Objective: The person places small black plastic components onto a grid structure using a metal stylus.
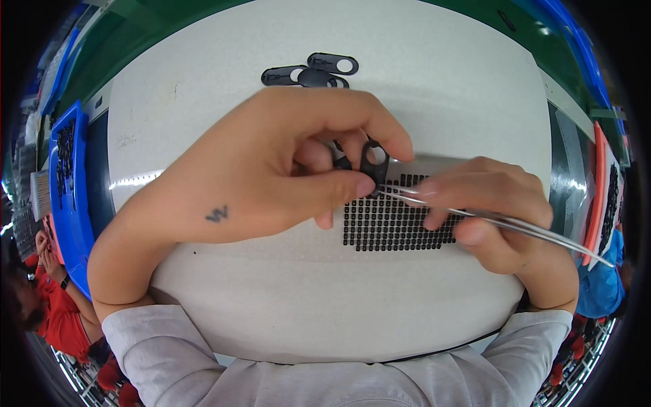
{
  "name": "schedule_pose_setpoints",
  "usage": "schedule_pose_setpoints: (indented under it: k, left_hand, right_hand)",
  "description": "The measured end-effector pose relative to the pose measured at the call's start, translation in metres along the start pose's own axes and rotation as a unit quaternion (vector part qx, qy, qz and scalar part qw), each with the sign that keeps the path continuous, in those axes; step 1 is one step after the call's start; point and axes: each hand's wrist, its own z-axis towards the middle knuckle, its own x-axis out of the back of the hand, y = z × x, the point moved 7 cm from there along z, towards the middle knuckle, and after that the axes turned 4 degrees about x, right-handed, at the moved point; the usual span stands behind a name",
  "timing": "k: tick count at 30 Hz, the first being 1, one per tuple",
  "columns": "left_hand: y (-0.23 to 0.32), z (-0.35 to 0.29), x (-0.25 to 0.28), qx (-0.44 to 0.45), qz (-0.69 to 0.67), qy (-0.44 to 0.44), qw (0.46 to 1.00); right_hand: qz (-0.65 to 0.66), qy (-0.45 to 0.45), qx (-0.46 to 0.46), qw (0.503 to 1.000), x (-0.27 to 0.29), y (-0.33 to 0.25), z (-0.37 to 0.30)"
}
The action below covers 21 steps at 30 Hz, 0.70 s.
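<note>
My left hand [264, 159] pinches a small flat black plastic part [382, 175] with rounded ends and a round hole between its thumb and fingers. Another dark piece shows between the curled fingers, mostly hidden. Metal tweezers [542, 234] are gripped in my right hand [498, 200], their tips meeting the lower end of the held part. Whether the tips hold anything is too small to tell. Beneath both hands lies a grid of tiny black square pieces [393, 227], partly covered by my right fingers.
Beyond my left hand, several similar black oval parts [315, 76] lie overlapping on the white table [447, 74]. A blue tray [78, 230] of dark parts stands at left, a salmon-coloured tray [597, 193] at right. A person in red [64, 322] sits at far left.
</note>
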Motion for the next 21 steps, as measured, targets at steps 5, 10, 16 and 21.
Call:
schedule_pose_setpoints:
  k: [5,10,16,21]
  left_hand:
    - [0.010,-0.001,0.036,-0.016,-0.016,0.102,0.995]
    - [0.023,0.019,0.118,0.020,0.090,0.257,0.962]
    - [0.021,0.040,0.148,0.038,0.366,0.319,0.873]
    - [0.044,0.033,0.093,-0.049,0.420,0.256,0.869]
  right_hand:
    - [0.047,0.113,-0.051,0.991,0.023,0.005,-0.014]
    - [0.102,0.075,-0.122,0.984,0.012,0.016,-0.007]
    - [0.161,0.094,-0.166,0.968,0.010,0.023,-0.009]
    - [0.150,0.090,-0.163,0.971,0.011,0.023,-0.008]
